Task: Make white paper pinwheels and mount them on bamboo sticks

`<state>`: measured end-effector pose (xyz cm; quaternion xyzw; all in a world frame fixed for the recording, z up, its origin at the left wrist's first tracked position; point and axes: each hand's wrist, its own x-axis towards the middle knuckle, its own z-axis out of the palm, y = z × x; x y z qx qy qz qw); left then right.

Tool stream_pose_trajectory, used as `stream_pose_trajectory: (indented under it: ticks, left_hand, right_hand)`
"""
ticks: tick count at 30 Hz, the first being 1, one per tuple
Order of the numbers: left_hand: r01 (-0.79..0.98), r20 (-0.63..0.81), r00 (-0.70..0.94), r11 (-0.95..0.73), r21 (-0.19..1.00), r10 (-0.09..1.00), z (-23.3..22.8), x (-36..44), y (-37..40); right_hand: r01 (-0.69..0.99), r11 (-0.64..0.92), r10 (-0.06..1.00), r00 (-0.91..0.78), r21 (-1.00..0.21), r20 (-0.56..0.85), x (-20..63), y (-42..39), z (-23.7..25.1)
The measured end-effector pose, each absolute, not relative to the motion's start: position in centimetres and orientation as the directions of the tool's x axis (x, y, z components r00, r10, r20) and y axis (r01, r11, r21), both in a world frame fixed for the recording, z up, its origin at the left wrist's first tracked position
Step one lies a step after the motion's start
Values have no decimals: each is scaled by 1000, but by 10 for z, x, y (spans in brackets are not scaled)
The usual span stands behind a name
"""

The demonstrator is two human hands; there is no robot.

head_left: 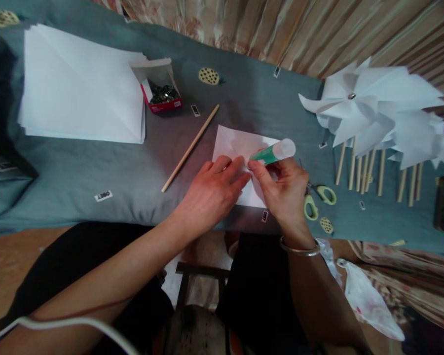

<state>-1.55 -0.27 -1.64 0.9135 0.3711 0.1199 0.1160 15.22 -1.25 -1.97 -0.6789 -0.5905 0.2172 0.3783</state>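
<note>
My right hand [283, 190] has its fingers closed round a green glue stick [274, 153], thumb and forefinger pinching it low on the barrel. The stick's long axis runs from the near left, where its working end meets the paper, up to the far right, where the pale cap end points away from me. That working end sits right on the middle of the folded white paper square [237, 148], which lies flat on the grey-blue bench [96, 167] straight ahead of me.

My left hand [212, 192] is just left of the stick, fingers bent and pressing down on the near part of the paper, holding nothing. The two sets of fingertips almost touch at the paper's centre, so the right is the hand on the stick and the left only pins the sheet.

A wooden stick [190, 148] lies loose to the left, slanting from near left to far right. Scissors [318, 197] rest just right of my right hand. Finished paper pinwheels [377, 113] lie far right, a paper stack [81, 86] far left.
</note>
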Motion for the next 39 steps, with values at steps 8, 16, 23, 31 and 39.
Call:
stream_pose_trajectory:
  ticks: [8,16,23,31,39]
  left_hand:
    - [646,142,697,-701,303,703,-17,-16,-3]
    - [647,163,698,-712,275,697,-18,-16,-5]
    - [653,156,697,-709,264,700,-17,-15,-6]
    - [654,176,693,-712,256,699,-18,-15,-6]
    - [656,148,697,-707,264,702,-17,-15,-6]
  right_hand:
    - [663,-5,970,184,-749,156,154,-13,-24]
    - [696,25,974,145,-718,175,155,-14,-26]
    - [711,30,975,134,-703,177,155,-14,-24]
    - [714,60,982,82,-698,169,156,-14,-22]
    - [717,80,987,39,-692,155,156,-15,-19]
